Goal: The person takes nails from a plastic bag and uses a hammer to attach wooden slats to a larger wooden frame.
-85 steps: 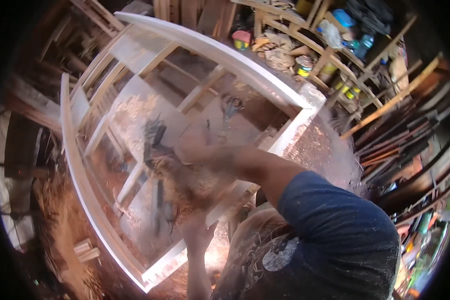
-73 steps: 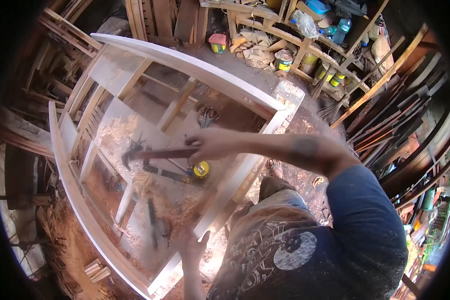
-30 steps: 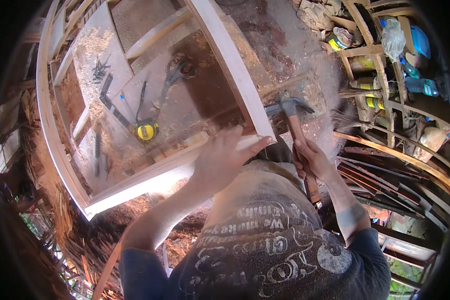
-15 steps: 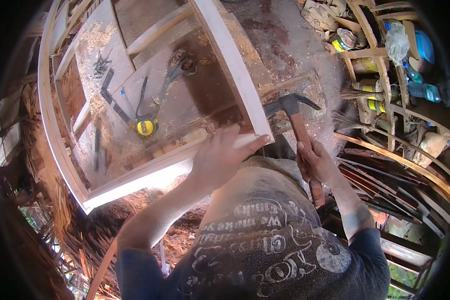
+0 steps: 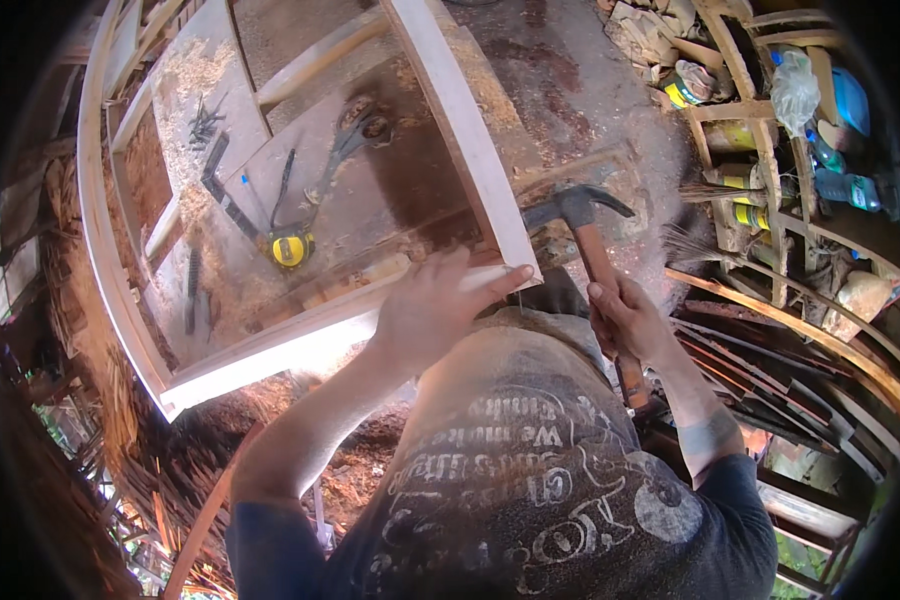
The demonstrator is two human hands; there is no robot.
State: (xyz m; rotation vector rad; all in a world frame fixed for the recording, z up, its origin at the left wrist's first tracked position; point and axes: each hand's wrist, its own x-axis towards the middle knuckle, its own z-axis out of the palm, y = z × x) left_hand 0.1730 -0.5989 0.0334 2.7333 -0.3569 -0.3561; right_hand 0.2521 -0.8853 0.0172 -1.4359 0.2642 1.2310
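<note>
Got a claw hammer (image 5: 592, 250) in the right hand (image 5: 630, 318), with fingers curled round the handle. Holding its head just outside a corner of a pale wooden frame (image 5: 470, 140), can't tell if touching. Resting the left hand (image 5: 430, 308) over the near rail (image 5: 270, 365), with thumb stuck out from the fingers toward that corner. Pretty tight between corner and shirt (image 5: 530, 430), roomier over the scuffed floor (image 5: 570, 100) beyond. Seeing a yellow tape measure (image 5: 288, 250) on a dusty panel (image 5: 335, 205) inside, plus rough shelves (image 5: 765, 165) off right.

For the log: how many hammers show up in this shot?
1. The hammer is in the right hand, its head near a corner of the wooden frame. Others may be hidden in the clutter at the right.
</note>
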